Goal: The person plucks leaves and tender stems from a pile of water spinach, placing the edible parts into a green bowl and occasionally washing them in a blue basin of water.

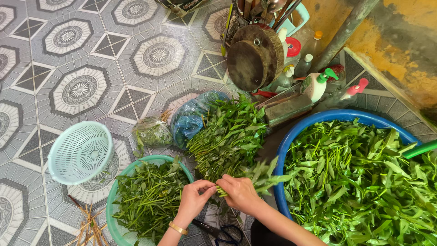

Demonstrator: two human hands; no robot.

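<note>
Head view: a bunch of leafy stems held between two hands

Head camera frame, left to right. At far left a pale turquoise colander [80, 152] is lying tilted on the patterned tiled floor [82, 54], with dry straw [88, 228] scattered below it. Beside it a green basin [114, 205] is filled with picked green leaves [150, 200]. A small clear bag of greens [152, 132] and a blue plastic bag [191, 118] are seen behind the basin, next to a loose pile of leafy stems [230, 136] laid on the floor. The left hand [195, 197], a gold bangle [178, 228] at its wrist, is pinched shut on the cut ends of a small bunch of stems [257, 177]; the right hand [241, 193] is wrapped closed around the same bunch, which is held just above the floor between the two basins, leaves pointing right. Black scissors [218, 231] are lying beneath the wrists. At right a large blue basin [291, 136] is heaped with greens, touched by a green hose [421, 148]. Behind it a round wooden chopping block [255, 57] and several bottles [318, 82] are stood against the wall.
</note>
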